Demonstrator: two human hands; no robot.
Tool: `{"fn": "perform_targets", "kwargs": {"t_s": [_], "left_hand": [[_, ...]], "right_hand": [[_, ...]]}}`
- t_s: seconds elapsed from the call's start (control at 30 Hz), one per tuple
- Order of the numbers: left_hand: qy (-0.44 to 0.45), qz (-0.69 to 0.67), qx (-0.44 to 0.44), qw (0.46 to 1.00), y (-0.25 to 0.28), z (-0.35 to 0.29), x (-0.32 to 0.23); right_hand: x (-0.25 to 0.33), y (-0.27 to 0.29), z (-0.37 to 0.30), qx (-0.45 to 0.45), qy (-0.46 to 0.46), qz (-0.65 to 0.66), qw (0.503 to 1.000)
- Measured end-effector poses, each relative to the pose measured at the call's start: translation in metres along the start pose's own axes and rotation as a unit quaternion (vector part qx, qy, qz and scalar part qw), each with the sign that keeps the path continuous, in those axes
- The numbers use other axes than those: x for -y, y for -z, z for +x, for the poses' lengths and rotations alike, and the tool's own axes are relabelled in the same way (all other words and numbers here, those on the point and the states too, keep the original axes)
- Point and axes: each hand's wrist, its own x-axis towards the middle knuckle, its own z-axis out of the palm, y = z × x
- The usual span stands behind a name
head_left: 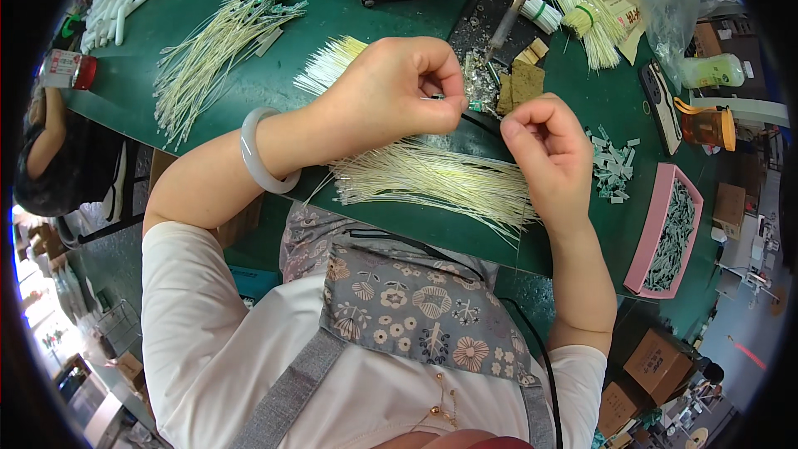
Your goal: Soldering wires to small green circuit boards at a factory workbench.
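Thin cream-and-yellow insulated wires (pixel 440 179) lie in a long, loose bundle on the table, just below both hands on the near side, running crosswise beneath them. Each strand looks very light, springy and somewhat smooth, so single ones would probably slide and tangle with their neighbours; a gentle fingertip pinch close to an end should control a strand better than a grip at its middle, and sharp bends are best avoided. The left hand (pixel 416 87), its pale bangle (pixel 252 150) at the wrist, reaches inward with fingers curled and thumb and forefinger drawn together; a tiny green piece (pixel 475 106) shows right beside those tips, though I cannot tell whether it is gripped. The right hand (pixel 553 145) comes up from the near side with forefinger hooked toward the thumb, and whether anything is pinched there cannot be made out. Both hands are near each other, raised above the wires, with the metal-barrelled soldering iron (pixel 509 27) beyond the gap between them. A rough brown sponge block (pixel 524 83) sits just beyond the right hand.
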Motion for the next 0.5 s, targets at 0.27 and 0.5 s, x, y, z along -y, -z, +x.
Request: {"fn": "perform_targets", "kwargs": {"t_s": [0.27, 0.5], "left_hand": [[-0.009, -0.017, -0.014, 1.000, 0.000, 0.001, 0.002], [-0.028, 0.035, -0.033, 0.998, -0.001, 0.008, 0.004]], "right_hand": [[-0.004, -0.014, -0.001, -0.051, 0.046, -0.068, 0.995], [-0.007, -0.015, 0.002, -0.070, 0.080, -0.112, 0.988]]}}
